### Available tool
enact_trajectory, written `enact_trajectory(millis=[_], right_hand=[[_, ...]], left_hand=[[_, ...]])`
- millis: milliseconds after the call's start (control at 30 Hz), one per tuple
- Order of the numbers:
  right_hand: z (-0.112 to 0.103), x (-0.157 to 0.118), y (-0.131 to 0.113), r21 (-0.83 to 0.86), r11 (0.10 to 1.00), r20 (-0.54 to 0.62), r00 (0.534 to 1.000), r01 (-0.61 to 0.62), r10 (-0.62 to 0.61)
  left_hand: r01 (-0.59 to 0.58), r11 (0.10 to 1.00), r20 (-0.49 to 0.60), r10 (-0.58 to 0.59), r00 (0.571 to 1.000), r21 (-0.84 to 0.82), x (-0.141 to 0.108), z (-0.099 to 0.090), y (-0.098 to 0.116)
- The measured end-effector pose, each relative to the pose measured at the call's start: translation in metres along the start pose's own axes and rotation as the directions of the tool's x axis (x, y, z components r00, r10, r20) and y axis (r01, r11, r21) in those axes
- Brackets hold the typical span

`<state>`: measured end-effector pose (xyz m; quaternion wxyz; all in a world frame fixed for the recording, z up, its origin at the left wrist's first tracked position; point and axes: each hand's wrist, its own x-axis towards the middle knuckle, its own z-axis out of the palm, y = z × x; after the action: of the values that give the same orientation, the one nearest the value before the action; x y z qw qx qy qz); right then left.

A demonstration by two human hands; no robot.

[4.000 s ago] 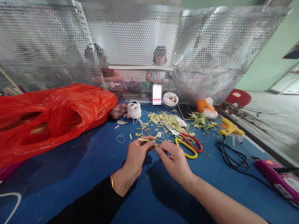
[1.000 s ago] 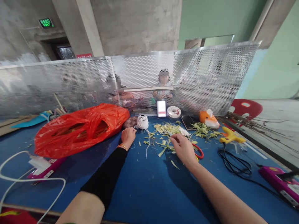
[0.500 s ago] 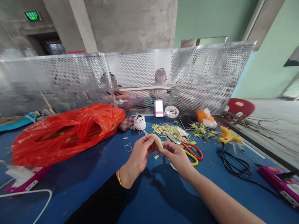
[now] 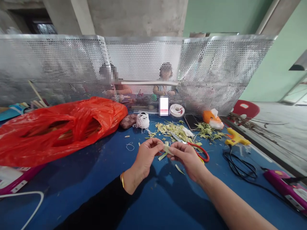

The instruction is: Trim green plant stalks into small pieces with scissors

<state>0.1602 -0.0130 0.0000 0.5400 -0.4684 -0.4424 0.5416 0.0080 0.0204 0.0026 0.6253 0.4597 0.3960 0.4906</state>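
Between both hands is a pale green, leaf-like strip [image 4: 167, 148], bent or folded. My left hand [image 4: 146, 157] pinches its left end between thumb and fingers. On the other end, my right hand [image 4: 188, 158] grips it with thumb and forefinger. Scissors [image 4: 206, 156] with red and yellow handles lie just behind my right hand, which partly hides them. Pale green trimmings [image 4: 172, 129] are heaped beyond the hands, and a loose cut strip [image 4: 179, 169] lies beneath them. A ball of white string [image 4: 143, 121] sits farther back.
To the left spreads a red plastic bag [image 4: 107, 110]. A ribbon spool [image 4: 177, 110], a dark phone [image 4: 191, 122] and an orange tissue pack [image 4: 212, 118] line the back. A yellow glue gun [image 4: 237, 138] with cable lies right, near a purple power strip [image 4: 286, 188]. People sit behind a perforated screen [image 4: 144, 60].
The strip has turned between my fingers and now looks flatter and more folded, where it was a longer pointed shape. My view has tipped down slightly.
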Motion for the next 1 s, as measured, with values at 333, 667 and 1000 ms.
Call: enact_trajectory(millis=[333, 667, 1000], right_hand=[[0.0008, -0.0014, 0.0015, 0.230, 0.962, -0.049, 0.986, -0.145, 0.160], [-0.0023, -0.0002, 0.0023, -0.171, 0.948, -0.121, 0.949, 0.268, -0.291], [-0.0020, 0.0003, 0.0061, -0.265, 0.926, -0.074, 0.952, 0.270, -0.299]], left_hand=[[-0.030, 0.998, -0.037, 0.028, 0.999, -0.058, -0.0060, 0.0066, -0.0003], [0.051, 0.999, 0.061, -0.051, 0.997, 0.000, -0.0053, 0.0078, -0.0044], [-0.062, 0.978, 0.067, 0.049, 0.997, 0.198, -0.0071, 0.0090, -0.0063]])
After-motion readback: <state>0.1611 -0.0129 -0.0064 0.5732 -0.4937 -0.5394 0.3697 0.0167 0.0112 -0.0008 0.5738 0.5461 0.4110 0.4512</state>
